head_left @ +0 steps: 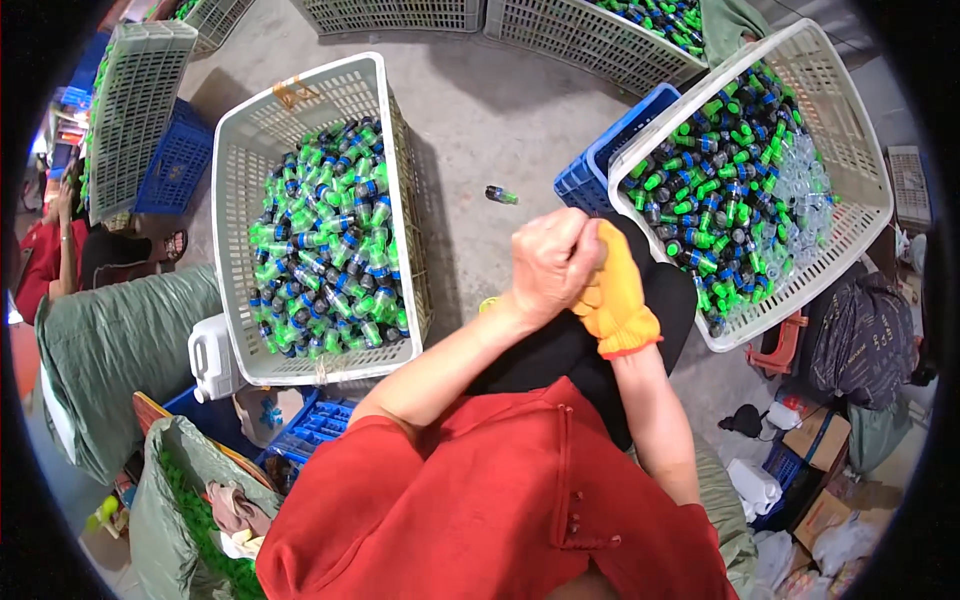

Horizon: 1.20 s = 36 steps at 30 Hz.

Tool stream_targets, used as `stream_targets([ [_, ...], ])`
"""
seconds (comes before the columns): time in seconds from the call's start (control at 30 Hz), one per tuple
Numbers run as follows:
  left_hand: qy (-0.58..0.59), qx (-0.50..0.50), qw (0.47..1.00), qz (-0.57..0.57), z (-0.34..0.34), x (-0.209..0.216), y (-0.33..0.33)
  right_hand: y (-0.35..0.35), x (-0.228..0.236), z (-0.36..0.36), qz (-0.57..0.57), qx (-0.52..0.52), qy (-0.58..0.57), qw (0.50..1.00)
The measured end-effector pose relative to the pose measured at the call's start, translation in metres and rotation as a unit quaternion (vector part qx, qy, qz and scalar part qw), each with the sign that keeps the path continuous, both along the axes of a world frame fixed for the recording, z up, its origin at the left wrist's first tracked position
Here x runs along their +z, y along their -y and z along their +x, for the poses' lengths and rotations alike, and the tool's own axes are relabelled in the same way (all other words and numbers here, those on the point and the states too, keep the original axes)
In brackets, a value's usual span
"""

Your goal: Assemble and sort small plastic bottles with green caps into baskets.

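Note:
My bare left hand [550, 262] is closed against the yellow glove [622, 315] that covers my right hand [612, 285]. The two hands press together above my dark-trousered lap. The glove is knitted, with a red-orange edge at the wrist. Its fingertips are partly behind my left hand, so how the right fingers are bent does not show clearly. Left of my hands stands a pale plastic crate [390, 190] heaped with small green, blue and black bottle-shaped pieces [330, 240]. A second pale crate [865, 165], tilted at my right, holds similar pieces [720, 190] and clear ones [800, 200].
One loose piece [501, 195] lies on the concrete floor ahead. A blue crate [578, 185] stands beside the right crate. More pale crates [590, 42] line the far side. A white jug [212, 358] and green sacks [130, 350] are at left, near another person's arm [66, 235].

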State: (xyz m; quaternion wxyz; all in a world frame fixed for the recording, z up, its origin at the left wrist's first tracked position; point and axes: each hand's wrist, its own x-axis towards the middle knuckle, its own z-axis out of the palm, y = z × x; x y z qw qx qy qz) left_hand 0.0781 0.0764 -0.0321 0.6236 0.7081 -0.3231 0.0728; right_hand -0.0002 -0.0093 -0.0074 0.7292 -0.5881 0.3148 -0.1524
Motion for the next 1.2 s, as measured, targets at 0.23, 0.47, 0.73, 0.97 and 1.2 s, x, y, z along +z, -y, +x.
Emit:
stream_targets([
  [0.23,-0.069,0.005,0.995,0.069,0.051,0.0,-0.033,-0.015,-0.005,0.049,-0.366,0.044,0.109,0.923],
  [0.47,-0.277,-0.085,0.957,0.022,0.05,0.0,-0.019,-0.004,-0.017,0.038,-0.144,0.097,0.054,0.983],
  [0.73,-0.066,-0.071,0.994,0.055,0.051,-0.002,-0.038,0.013,0.002,0.033,0.309,0.209,0.031,0.927],
  [0.97,0.07,0.29,0.874,0.382,0.188,-0.048,-0.122,0.084,0.02,0.015,-0.125,0.035,-0.048,0.99],
  [1.2,-0.116,-0.111,0.818,0.553,0.138,-0.21,0.041,0.109,-0.012,-0.052,-0.482,0.111,-0.124,0.86],
])
